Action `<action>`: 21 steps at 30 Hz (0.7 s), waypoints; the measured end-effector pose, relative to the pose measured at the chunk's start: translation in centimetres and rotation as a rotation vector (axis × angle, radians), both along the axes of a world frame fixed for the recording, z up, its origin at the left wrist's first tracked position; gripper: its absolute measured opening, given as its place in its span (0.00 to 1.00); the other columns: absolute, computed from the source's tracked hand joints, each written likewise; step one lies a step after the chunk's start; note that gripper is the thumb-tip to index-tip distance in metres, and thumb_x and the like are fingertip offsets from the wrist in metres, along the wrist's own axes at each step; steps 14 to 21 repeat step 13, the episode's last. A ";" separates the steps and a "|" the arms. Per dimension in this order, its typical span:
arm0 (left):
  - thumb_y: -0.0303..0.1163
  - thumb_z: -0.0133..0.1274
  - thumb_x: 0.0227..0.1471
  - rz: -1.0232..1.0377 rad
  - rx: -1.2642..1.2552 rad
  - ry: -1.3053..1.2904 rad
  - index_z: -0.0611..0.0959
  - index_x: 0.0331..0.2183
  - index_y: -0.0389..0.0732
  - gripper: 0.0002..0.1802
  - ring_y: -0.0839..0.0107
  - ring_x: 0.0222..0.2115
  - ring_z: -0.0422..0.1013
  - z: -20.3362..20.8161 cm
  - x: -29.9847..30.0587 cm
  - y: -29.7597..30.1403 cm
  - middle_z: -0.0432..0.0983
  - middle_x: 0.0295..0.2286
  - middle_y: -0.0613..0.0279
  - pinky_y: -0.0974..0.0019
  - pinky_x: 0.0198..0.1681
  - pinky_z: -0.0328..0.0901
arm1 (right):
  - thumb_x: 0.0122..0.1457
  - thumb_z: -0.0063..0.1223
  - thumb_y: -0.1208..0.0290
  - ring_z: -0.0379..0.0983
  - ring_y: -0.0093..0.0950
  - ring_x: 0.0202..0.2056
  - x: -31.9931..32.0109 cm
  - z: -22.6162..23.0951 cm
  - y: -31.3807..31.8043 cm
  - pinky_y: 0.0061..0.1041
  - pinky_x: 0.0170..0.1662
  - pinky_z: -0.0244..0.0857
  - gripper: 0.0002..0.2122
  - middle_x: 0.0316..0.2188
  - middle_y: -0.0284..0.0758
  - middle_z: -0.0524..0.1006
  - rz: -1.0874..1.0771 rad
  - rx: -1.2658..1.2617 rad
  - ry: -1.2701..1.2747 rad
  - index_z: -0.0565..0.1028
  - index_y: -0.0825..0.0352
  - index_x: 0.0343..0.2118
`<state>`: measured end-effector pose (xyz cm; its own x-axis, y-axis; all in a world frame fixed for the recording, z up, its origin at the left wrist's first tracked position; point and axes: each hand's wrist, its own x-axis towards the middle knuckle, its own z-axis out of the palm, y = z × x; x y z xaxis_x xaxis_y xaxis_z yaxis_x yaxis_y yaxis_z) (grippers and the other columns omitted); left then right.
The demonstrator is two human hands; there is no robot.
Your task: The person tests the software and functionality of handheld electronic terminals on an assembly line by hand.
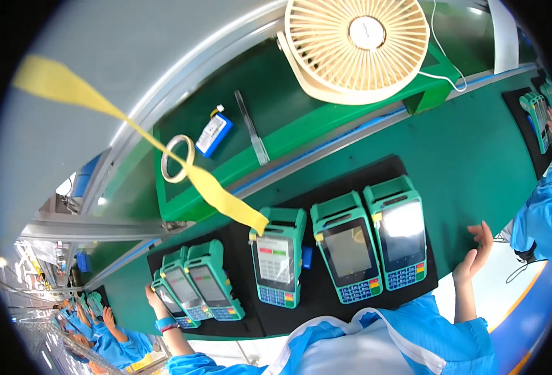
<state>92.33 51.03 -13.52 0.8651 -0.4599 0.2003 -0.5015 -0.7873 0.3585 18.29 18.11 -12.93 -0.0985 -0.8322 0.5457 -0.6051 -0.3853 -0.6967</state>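
OK, looking down at the green belt (476,156) w/ a black mat (313,300) in front of the worker, three teal payment terminals lying face-up on it in a row. Right hand (476,250) is up off the belt, just right of the mat, fingers loosely spread, palm turned in, holding nothing. Left hand (155,295) is way over on the next mat, at the edge of the leftmost terminal (174,290) of the group there; fingers are tucked behind the unit, so can't tell if they grip or just rest. As for progress, by the look of it: right terminal (401,237) and middle terminal (348,250) each carry a small yellow tab at the top-left corner of the screen, screens dark or glaring, so those two seem done. Third terminal (278,256) has its screen lit, and the end of a long yellow tape strip (226,197) sits right at its top-left corner, so that one looks mid-way, approx. The terminals on the left mat, e.g. the nearer one (213,281), show no tab that I can make out. Up on the raised green shelf (288,134): tape roll (177,158), blue battery pack (214,134), a clear slim tool (252,128), and a cream fan (357,47). Co-workers in blue at both ends.
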 end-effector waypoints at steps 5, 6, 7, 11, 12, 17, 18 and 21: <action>0.47 0.50 0.52 -0.095 -0.366 0.296 0.73 0.40 0.36 0.24 0.67 0.33 0.70 3.3 -11.3 -6.9 0.75 0.33 0.58 0.63 0.38 0.65 | 0.64 0.33 0.68 0.63 0.23 0.36 0.7 3.6 -1.2 0.24 0.42 0.54 0.16 0.33 0.34 0.70 -0.245 0.046 -0.284 0.64 0.70 0.50; 0.46 0.45 0.56 -0.064 -0.337 0.358 0.73 0.41 0.33 0.23 0.72 0.35 0.68 4.7 -13.2 -7.9 0.73 0.34 0.60 0.67 0.39 0.63 | 0.64 0.32 0.71 0.63 0.22 0.36 0.9 4.7 -1.0 0.24 0.41 0.55 0.14 0.33 0.34 0.70 -0.255 -0.028 -0.252 0.64 0.70 0.49; 0.45 0.44 0.57 0.004 -0.399 0.444 0.72 0.43 0.33 0.23 0.70 0.36 0.67 5.6 -13.4 -7.2 0.73 0.34 0.59 0.67 0.41 0.63 | 0.62 0.37 0.72 0.64 0.25 0.34 1.7 5.3 -0.2 0.26 0.40 0.56 0.14 0.31 0.35 0.70 -0.155 -0.102 -0.248 0.64 0.70 0.48; 0.40 0.44 0.58 0.056 -0.311 -0.144 0.68 0.48 0.33 0.23 0.68 0.44 0.62 6.8 -18.5 -8.3 0.67 0.42 0.55 0.65 0.49 0.56 | 0.46 0.56 0.64 0.66 0.32 0.30 8.4 9.0 2.0 0.31 0.34 0.58 0.15 0.28 0.37 0.71 0.622 -0.054 0.343 0.73 0.68 0.35; 0.37 0.44 0.58 -0.020 -0.570 -0.030 0.67 0.50 0.34 0.22 0.68 0.46 0.59 7.1 -22.1 -10.0 0.64 0.45 0.55 0.66 0.51 0.53 | 0.42 0.58 0.64 0.66 0.31 0.30 10.8 8.4 2.7 0.31 0.34 0.58 0.17 0.29 0.34 0.71 0.675 -0.096 0.445 0.74 0.66 0.37; 0.37 0.44 0.58 -0.013 -0.567 -0.038 0.67 0.50 0.34 0.22 0.68 0.46 0.59 7.4 -22.3 -9.3 0.64 0.45 0.55 0.66 0.51 0.53 | 0.39 0.60 0.62 0.67 0.28 0.31 12.4 7.6 3.8 0.30 0.34 0.58 0.22 0.30 0.31 0.71 0.623 -0.182 0.518 0.74 0.64 0.40; 0.37 0.44 0.58 -0.013 -0.567 -0.038 0.67 0.50 0.34 0.22 0.68 0.46 0.59 7.4 -22.3 -9.3 0.64 0.45 0.55 0.66 0.51 0.53 | 0.39 0.60 0.62 0.67 0.28 0.31 12.4 7.6 3.8 0.30 0.34 0.58 0.22 0.30 0.31 0.71 0.623 -0.182 0.518 0.74 0.64 0.40; 0.37 0.44 0.58 -0.013 -0.567 -0.038 0.67 0.50 0.34 0.22 0.68 0.46 0.59 7.4 -22.3 -9.3 0.64 0.45 0.55 0.66 0.51 0.53 | 0.39 0.60 0.62 0.67 0.28 0.31 12.4 7.6 3.8 0.30 0.34 0.58 0.22 0.30 0.31 0.71 0.623 -0.182 0.518 0.74 0.64 0.40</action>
